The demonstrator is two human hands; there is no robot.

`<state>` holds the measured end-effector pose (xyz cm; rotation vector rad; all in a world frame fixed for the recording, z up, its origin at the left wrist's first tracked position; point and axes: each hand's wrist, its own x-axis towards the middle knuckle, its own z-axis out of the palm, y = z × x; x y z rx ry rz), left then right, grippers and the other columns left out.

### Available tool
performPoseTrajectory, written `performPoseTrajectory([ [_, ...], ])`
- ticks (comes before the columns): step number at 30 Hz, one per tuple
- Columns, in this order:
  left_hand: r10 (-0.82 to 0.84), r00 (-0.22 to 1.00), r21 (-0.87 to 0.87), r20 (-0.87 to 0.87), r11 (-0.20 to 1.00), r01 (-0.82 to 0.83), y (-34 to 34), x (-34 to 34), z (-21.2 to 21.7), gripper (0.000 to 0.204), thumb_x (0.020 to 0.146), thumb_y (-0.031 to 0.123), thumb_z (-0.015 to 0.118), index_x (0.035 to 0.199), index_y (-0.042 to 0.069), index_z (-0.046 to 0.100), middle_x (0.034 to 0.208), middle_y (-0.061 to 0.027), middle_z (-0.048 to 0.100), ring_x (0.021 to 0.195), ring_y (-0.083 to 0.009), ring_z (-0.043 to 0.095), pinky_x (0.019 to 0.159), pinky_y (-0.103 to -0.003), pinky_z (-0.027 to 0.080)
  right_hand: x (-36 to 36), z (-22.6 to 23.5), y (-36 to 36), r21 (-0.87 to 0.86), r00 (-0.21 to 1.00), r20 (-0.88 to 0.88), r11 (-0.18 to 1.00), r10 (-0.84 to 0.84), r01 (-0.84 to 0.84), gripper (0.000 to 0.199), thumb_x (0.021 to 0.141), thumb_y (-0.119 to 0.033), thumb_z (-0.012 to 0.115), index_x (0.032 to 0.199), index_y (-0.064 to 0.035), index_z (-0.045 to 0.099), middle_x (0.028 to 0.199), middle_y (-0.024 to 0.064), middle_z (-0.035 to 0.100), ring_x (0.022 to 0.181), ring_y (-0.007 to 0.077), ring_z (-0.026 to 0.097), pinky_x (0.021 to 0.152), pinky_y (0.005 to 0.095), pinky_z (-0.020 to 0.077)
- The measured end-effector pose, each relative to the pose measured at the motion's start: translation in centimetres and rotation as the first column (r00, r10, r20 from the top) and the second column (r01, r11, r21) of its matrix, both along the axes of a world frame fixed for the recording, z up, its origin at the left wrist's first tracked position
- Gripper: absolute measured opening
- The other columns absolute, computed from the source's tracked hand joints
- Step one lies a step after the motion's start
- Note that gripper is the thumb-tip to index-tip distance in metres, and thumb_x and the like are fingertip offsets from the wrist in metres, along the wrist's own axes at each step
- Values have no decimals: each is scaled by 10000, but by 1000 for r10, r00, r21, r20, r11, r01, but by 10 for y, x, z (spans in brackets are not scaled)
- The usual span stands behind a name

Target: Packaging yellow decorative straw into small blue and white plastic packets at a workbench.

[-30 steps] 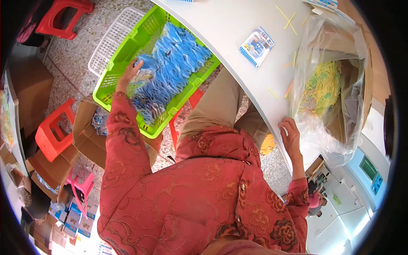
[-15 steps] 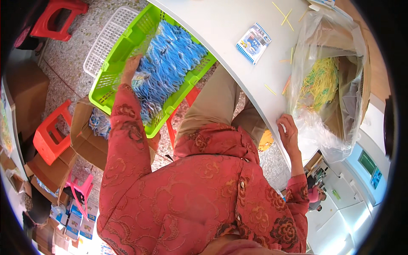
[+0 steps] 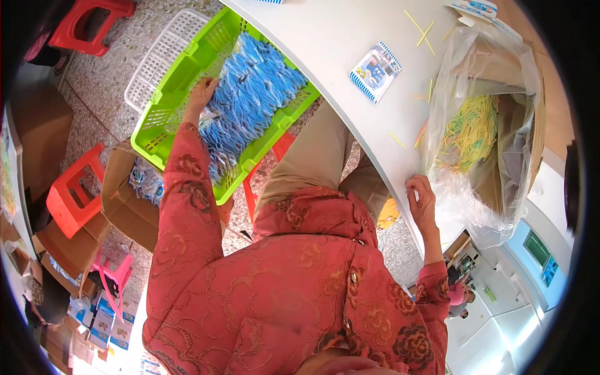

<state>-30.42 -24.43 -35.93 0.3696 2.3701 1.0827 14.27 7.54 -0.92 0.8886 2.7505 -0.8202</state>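
Observation:
My left hand [image 3: 202, 94] is inside a bright green plastic basket [image 3: 164, 103], at the left edge of rows of small blue-and-white patterned packets [image 3: 259, 81]. Its fingers are bent together against the packets, and whatever they grip is hidden. On the right, my right hand [image 3: 421, 197] rests at the edge of the white table [image 3: 337, 59], its fingers loosely bent, with a gap at the thumb and nothing visible in them. Close by stands a box lined with a clear plastic bag [image 3: 462, 187], holding many thin yellow and green sticks [image 3: 472, 134].
One blue-and-white packet [image 3: 375, 72] and a few loose sticks [image 3: 425, 34] lie on the table. A white crate [image 3: 159, 59] sits beyond the basket. Red stools [image 3: 75, 190] and an open carton [image 3: 128, 209] with packets stand at left. People [image 3: 461, 294] appear far off at lower right.
My left hand has shifted slightly right and up along the packets' edge. The shiny loose packets beside it now lie flatter with the rows. My right hand stays near the table edge.

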Motion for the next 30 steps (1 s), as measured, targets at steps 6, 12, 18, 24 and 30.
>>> performPoseTrajectory([
  [6,-87,965,100,246,993,64,-15,-24,-10,548,867,500,481,1068,9,617,1027,-160,643,987,-270,593,879,-339,422,-6,2,-1,4,1000,-26,1000,13,-13,133,775,102,542,852,-7,536,850,123,522,765,274,557,696,298,458],
  [12,-118,940,91,322,991,93,-13,-10,12,591,894,507,422,1168,3,565,1176,-152,578,1111,-235,519,968,-316,351,-3,-1,1,-18,1000,-27,1000,-5,4,116,794,85,518,849,-17,524,876,108,517,761,218,534,683,277,453],
  [18,-136,891,215,433,976,44,-5,-8,31,613,905,531,370,1204,25,548,1249,-133,528,1174,-214,460,1001,-304,310,-1,-5,2,-3,999,-37,1000,9,-9,109,799,77,513,857,-15,515,857,105,515,743,218,529,670,284,450],
  [24,141,934,138,327,971,-195,-18,-14,20,632,881,551,421,1099,-11,611,1072,-125,616,1038,-210,538,954,-313,355,-3,-4,1,8,999,-31,1000,18,-18,114,794,81,511,861,-11,511,857,107,516,738,217,531,662,280,448],
  [30,46,960,153,277,984,-91,-20,-11,33,624,893,540,409,1067,-18,626,1059,-133,629,1045,-214,550,963,-306,354,-3,-4,2,26,999,-26,999,33,-32,110,796,82,506,860,-7,511,842,107,515,702,213,525,644,279,445],
])
